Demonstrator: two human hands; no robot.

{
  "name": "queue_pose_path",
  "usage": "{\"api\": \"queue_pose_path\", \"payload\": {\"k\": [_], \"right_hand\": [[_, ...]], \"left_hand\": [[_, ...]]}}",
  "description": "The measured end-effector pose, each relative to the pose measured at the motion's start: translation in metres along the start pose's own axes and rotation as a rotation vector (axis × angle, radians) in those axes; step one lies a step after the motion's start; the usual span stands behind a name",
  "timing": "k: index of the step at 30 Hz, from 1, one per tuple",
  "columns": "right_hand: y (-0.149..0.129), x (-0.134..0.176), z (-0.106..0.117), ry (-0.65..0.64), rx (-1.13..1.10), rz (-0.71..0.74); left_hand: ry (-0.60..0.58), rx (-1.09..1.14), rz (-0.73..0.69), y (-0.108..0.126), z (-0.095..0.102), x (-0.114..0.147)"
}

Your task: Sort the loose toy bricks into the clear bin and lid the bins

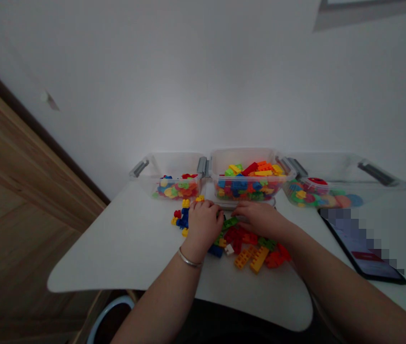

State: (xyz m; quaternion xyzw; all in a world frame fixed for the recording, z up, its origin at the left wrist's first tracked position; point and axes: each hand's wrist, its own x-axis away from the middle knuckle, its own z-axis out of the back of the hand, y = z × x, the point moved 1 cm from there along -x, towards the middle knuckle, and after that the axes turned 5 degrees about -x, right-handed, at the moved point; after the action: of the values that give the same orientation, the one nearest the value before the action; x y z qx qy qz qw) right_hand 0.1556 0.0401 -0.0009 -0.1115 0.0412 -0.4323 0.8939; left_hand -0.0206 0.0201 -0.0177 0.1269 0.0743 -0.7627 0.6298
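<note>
My left hand (204,222), with a silver bangle at its wrist, is closed with its fingers bent downward; what lies under them is hidden. Blue, yellow and red toy bricks (181,219) show just beyond its left side. A green toy brick (230,223) lies between the two hands, its right end at the fingertips of my right hand (255,217), which look pinched on it. Loose on the table below the hands are red bricks (236,236), two yellow-orange bricks (259,259), a small white piece (229,249) and a dark blue brick (216,251).
Three clear boxes stand along the wall: a left box (174,180), a middle box (249,177) and a right box (342,187), all with colourful pieces inside. A tablet (360,248) lies on the right of the white table (116,243). The table has rounded front corners.
</note>
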Motion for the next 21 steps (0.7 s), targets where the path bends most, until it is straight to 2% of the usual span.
{"api": "queue_pose_path", "payload": {"k": [8,14,17,21], "right_hand": [[0.001,0.000,0.000,0.017,0.022,0.000],[0.009,0.008,0.020,0.053,0.002,0.005],[0.019,0.017,0.035,0.157,-0.036,0.034],[0.028,0.030,0.054,0.401,-0.099,0.090]], "left_hand": [[-0.010,0.001,-0.017,0.000,0.001,0.000],[-0.004,-0.007,-0.016,0.000,0.003,-0.001],[-0.013,0.001,-0.018,0.001,0.004,-0.001],[-0.020,0.014,-0.011,0.000,0.003,-0.001]]}}
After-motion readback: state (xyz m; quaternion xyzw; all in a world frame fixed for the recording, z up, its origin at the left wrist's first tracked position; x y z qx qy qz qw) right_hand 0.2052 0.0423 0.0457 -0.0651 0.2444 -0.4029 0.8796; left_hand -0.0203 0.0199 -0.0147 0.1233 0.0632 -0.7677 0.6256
